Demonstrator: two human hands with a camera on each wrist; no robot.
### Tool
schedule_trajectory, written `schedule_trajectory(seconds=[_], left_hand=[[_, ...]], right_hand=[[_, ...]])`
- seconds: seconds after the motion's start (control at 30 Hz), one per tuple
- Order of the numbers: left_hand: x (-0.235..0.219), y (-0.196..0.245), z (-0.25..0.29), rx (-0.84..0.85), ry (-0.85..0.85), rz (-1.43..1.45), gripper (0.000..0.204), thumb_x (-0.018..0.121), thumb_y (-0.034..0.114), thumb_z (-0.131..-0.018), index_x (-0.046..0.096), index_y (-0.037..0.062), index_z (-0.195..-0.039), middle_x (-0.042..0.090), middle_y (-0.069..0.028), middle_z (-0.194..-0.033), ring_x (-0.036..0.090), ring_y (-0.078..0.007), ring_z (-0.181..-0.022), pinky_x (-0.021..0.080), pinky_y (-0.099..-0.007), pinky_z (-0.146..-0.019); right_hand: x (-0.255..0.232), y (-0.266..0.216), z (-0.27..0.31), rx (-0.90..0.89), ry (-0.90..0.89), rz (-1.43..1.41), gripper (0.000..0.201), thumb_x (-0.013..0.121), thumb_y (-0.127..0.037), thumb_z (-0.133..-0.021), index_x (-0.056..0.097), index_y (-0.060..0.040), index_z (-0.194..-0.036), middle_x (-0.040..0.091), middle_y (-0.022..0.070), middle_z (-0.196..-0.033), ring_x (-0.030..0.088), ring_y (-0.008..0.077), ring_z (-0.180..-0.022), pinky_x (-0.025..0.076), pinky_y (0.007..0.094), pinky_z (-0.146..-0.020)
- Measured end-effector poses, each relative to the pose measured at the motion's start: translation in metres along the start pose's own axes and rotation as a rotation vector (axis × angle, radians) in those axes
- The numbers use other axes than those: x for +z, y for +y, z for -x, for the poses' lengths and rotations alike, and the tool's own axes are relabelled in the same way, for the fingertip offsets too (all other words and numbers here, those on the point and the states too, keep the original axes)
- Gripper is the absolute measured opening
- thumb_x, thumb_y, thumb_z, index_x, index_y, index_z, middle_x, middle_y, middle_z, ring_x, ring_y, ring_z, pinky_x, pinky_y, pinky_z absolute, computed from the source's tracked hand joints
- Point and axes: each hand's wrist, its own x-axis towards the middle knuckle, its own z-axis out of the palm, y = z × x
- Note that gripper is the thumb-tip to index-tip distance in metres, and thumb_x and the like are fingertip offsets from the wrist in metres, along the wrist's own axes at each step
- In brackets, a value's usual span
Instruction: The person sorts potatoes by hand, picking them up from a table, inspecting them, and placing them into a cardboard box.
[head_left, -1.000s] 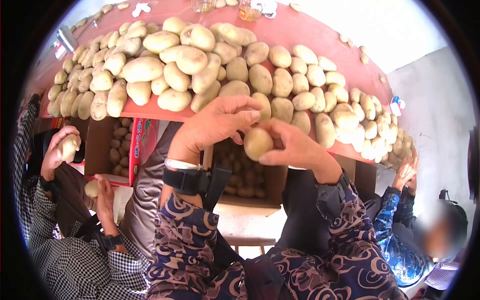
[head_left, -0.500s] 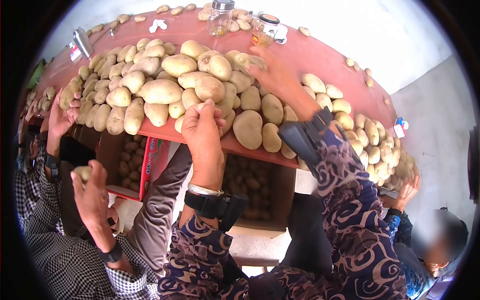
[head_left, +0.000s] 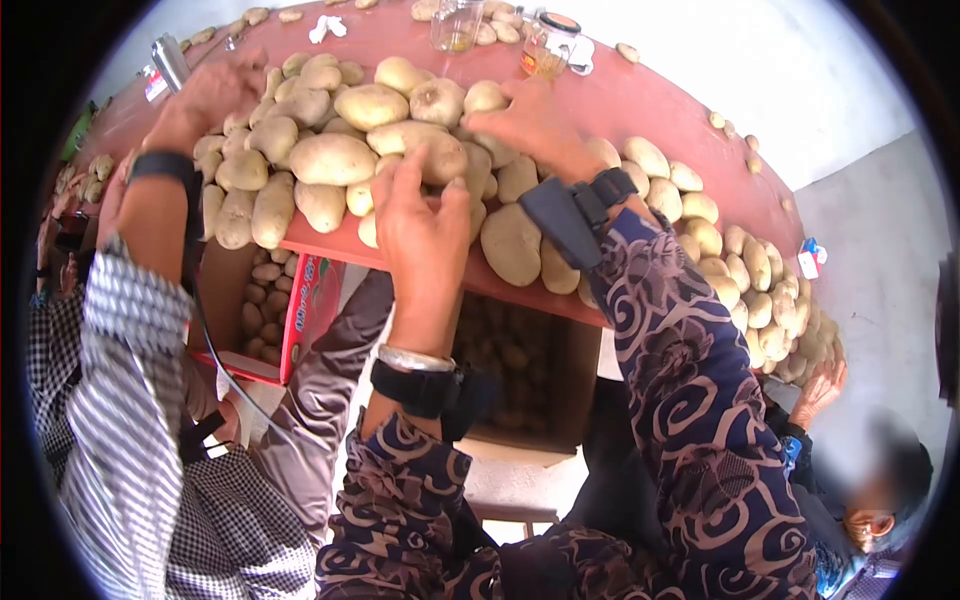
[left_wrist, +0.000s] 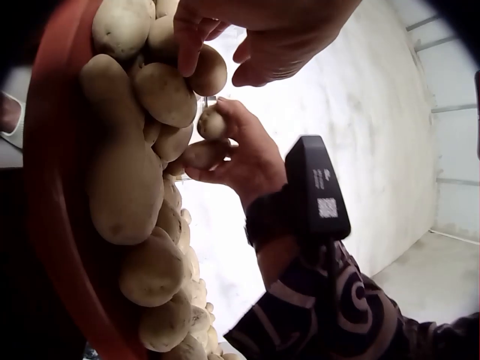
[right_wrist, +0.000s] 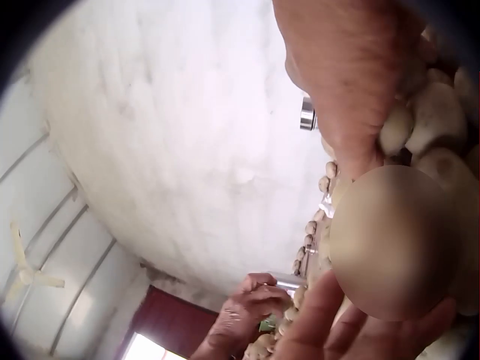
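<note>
A heap of potatoes [head_left: 335, 160] covers the near part of the red table [head_left: 660, 90]. My left hand [head_left: 425, 225] is over the front of the heap, fingers spread and slightly bent. In the left wrist view its fingertips are right at a round potato [left_wrist: 208, 73], with the thumb apart from it. Farther back, my right hand [head_left: 540, 125] pinches a small potato [left_wrist: 212, 122] between thumb and fingers. Another potato [left_wrist: 205, 154] lies beside those fingers. A large blurred potato [right_wrist: 397, 240] stands close before the right wrist camera.
At left, another person's checkered sleeve [head_left: 130, 340] and hand [head_left: 215, 95] extend over the heap. Boxes of potatoes stand below the table edge: one red [head_left: 310, 310], one brown [head_left: 570, 385]. Glass jars [head_left: 548, 50] stand behind. Another person's hand [head_left: 822, 390] is at right.
My right hand left the potato it held near the left hand and reached onto the heap, where it now holds another. My left hand's fingers have spread. The neighbour's arm has swung over the heap.
</note>
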Motion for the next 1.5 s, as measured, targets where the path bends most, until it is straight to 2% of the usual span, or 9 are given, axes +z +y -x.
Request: schedule_trajectory(seconds=[0.2,0.3,0.5,0.57,0.8,0.93,1.0,1.13,1.5], left_hand=[[0.007,-0.024,-0.009,0.189,-0.066,-0.272,0.043,0.066,0.023,-0.068,0.056,0.0089,-0.107,0.055,-0.0156,-0.104,0.051,-0.0294,-0.099,0.042,-0.0352,-0.084],[0.005,-0.025,-0.013,0.337,-0.069,-0.44,0.04,0.062,0.019,-0.071,0.055,0.0075,-0.109,0.057,-0.0141,-0.1,0.058,-0.0248,-0.087,0.046,-0.0318,-0.076],[0.004,-0.056,-0.03,-0.166,-0.307,0.13,0.041,0.063,0.011,-0.064,0.055,0.0068,-0.105,0.056,-0.0149,-0.092,0.055,-0.0311,-0.084,0.045,-0.0359,-0.071],[0.002,0.001,-0.002,0.142,-0.018,-0.321,0.041,0.063,0.012,-0.064,0.056,0.0072,-0.104,0.056,-0.0141,-0.09,0.055,-0.0297,-0.083,0.045,-0.036,-0.07],[0.003,-0.019,-0.019,-0.108,-0.152,-0.111,0.04,0.063,0.013,-0.065,0.056,0.0085,-0.104,0.058,-0.0144,-0.089,0.056,-0.0262,-0.081,0.045,-0.0346,-0.069],[-0.007,-0.023,-0.029,-0.092,-0.169,-0.038,0.036,0.047,0.005,-0.074,0.053,0.0001,-0.109,0.057,-0.0102,-0.093,0.058,-0.0117,-0.054,0.042,-0.0223,-0.051],[-0.013,-0.012,-0.027,-0.411,-0.027,0.392,0.032,0.045,0.002,-0.076,0.053,-0.002,-0.107,0.058,-0.0109,-0.092,0.056,-0.0118,-0.053,0.039,-0.0211,-0.047],[-0.021,-0.017,-0.031,-0.435,0.141,0.451,0.025,0.046,0.0,-0.077,0.054,-0.0021,-0.1,0.058,-0.0105,-0.091,0.053,-0.0104,-0.054,0.035,-0.0198,-0.045],[-0.019,-0.035,-0.027,-0.286,0.086,-0.016,0.028,0.059,0.012,-0.069,0.059,0.0007,-0.095,0.061,-0.0141,-0.087,0.058,-0.0224,-0.082,0.044,-0.0319,-0.076]], right_hand=[[-0.08,-0.019,0.074,0.147,-0.304,-0.674,0.046,0.062,-0.032,-0.069,0.056,-0.0017,-0.103,0.058,0.003,-0.088,0.053,0.0091,-0.081,0.045,0.0217,-0.061],[-0.093,0.0,0.119,0.054,-0.656,-0.668,0.051,0.069,-0.024,-0.063,0.053,-0.0026,-0.107,0.054,0.0052,-0.1,0.051,0.0135,-0.093,0.043,0.0279,-0.078],[-0.065,0.002,0.197,-0.203,-0.819,-0.46,0.051,0.072,-0.02,-0.06,0.052,0.0005,-0.102,0.047,0.013,-0.113,0.05,0.0246,-0.098,0.041,0.0322,-0.082],[-0.06,0.005,0.204,-0.194,-0.81,-0.389,0.048,0.071,-0.021,-0.062,0.053,0.0009,-0.1,0.052,0.0152,-0.106,0.053,0.027,-0.092,0.043,0.0327,-0.078],[-0.067,0.005,0.186,-0.184,-0.869,-0.083,0.038,0.066,-0.022,-0.068,0.054,-0.0004,-0.098,0.057,0.0127,-0.08,0.057,0.0234,-0.073,0.044,0.0317,-0.065],[-0.085,-0.021,0.15,-0.107,-0.74,-0.114,0.031,0.064,-0.022,-0.072,0.057,-0.0013,-0.094,0.056,0.0098,-0.074,0.056,0.0197,-0.069,0.044,0.0291,-0.062],[-0.081,-0.033,0.128,-0.033,-0.4,-0.275,0.027,0.064,-0.022,-0.074,0.058,-0.0021,-0.09,0.056,0.008,-0.07,0.056,0.0171,-0.066,0.044,0.0275,-0.061],[-0.04,-0.044,0.075,-0.222,0.006,-0.201,0.035,0.065,-0.027,-0.073,0.056,-0.0033,-0.097,0.059,0.01,-0.074,0.058,0.0211,-0.07,0.045,0.0308,-0.062],[-0.018,-0.034,0.049,-0.191,-0.162,-0.46,0.032,0.061,-0.026,-0.072,0.058,-0.0039,-0.095,0.06,0.0144,-0.089,0.058,0.0267,-0.079,0.046,0.034,-0.067]])
